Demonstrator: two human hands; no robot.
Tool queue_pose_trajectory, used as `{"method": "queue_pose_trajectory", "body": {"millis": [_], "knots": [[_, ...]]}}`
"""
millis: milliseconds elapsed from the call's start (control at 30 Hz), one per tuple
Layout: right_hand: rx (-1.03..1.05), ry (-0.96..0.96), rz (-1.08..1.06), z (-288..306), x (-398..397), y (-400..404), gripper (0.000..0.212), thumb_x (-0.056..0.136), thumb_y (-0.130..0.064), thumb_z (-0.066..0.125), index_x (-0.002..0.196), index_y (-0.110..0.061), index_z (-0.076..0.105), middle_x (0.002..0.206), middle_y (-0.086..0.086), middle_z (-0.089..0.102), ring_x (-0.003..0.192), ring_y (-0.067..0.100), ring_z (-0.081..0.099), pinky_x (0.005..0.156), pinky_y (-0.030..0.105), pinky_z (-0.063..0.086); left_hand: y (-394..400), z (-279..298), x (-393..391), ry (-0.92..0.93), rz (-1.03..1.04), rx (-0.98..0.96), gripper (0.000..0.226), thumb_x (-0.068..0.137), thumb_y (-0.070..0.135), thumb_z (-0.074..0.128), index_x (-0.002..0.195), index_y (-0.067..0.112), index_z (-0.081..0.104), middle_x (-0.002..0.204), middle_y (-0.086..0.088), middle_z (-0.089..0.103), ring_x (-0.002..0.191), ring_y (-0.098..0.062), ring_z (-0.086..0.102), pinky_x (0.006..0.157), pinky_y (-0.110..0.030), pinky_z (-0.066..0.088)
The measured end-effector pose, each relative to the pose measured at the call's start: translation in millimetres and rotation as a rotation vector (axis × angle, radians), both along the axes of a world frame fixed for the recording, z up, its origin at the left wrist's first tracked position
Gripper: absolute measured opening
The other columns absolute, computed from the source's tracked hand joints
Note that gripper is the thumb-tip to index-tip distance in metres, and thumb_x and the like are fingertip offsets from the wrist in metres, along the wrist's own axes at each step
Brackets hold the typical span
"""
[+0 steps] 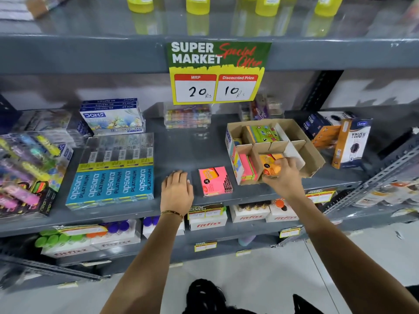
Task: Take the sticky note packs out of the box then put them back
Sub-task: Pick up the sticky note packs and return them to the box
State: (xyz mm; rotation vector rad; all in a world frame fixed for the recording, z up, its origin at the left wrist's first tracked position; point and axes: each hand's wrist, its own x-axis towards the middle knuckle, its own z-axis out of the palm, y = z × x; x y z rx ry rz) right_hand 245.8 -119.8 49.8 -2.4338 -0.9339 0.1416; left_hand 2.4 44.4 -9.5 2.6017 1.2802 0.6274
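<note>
My right hand (282,175) grips an orange pack (271,165) in the box (313,152). My left hand (176,189) lies flat and empty on the shelf (181,152), left of a pink pack (215,181).

Grey shelf (181,150) bears box (310,155), pink pack (215,181).

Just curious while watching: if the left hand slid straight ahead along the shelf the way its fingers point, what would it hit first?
The left hand lies flat on the grey shelf, fingers pointing toward the back. Bare shelf lies ahead; the first thing it would probably meet is the clear case of coloured items at the rear, though depth is hard to judge.
</note>
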Motion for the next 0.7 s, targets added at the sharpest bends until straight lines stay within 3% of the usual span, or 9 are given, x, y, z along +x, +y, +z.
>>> {"method": "queue_pose_trajectory", "body": {"millis": [267,467,567,700], "knots": [[-0.048,-0.050,0.080,3,-1,-1,0.062,0.076,-0.035,0.073,0.123,-0.003,0.048,0.126,0.019,0.049,0.121,0.035,0.041,0.102,0.051,0.039,0,0,0,-0.036,0.001,0.029,0.025,0.086,0.008,0.059,0.109,0.000,0.063,0.107,-0.020,0.065,0.102,-0.037,0.058,0.089,-0.050,0.045],[0.398,-0.035,-0.035,31,-68,-7,0.031,0.084,-0.019,0.062,0.111,-0.005,0.057,0.114,0.013,0.058,0.102,0.027,0.055,0.080,0.035,0.050,0,2,0,-0.093,0.012,0.033,0.023,0.086,0.009,0.061,0.107,-0.001,0.065,0.107,-0.021,0.065,0.102,-0.038,0.058,0.090,-0.050,0.045],[0.286,-0.031,0.152,28,-118,10,0.030,0.087,-0.025,0.062,0.110,-0.006,0.057,0.111,0.013,0.059,0.094,0.025,0.060,0.076,0.032,0.051,-1,2,-1,-0.112,0.019,0.059,0.023,0.083,0.005,0.064,0.105,-0.003,0.064,0.106,-0.023,0.065,0.102,-0.041,0.058,0.090,-0.051,0.045],[-0.033,-0.139,0.235,0,-149,46,0.066,0.085,-0.051,0.054,0.127,0.000,0.044,0.124,0.023,0.049,0.117,0.040,0.045,0.098,0.048,0.043,-3,-2,-6,-0.112,0.023,0.044,0.023,0.083,0.003,0.063,0.104,-0.006,0.063,0.107,-0.026,0.063,0.103,-0.044,0.056,0.089,-0.052,0.045]]}}
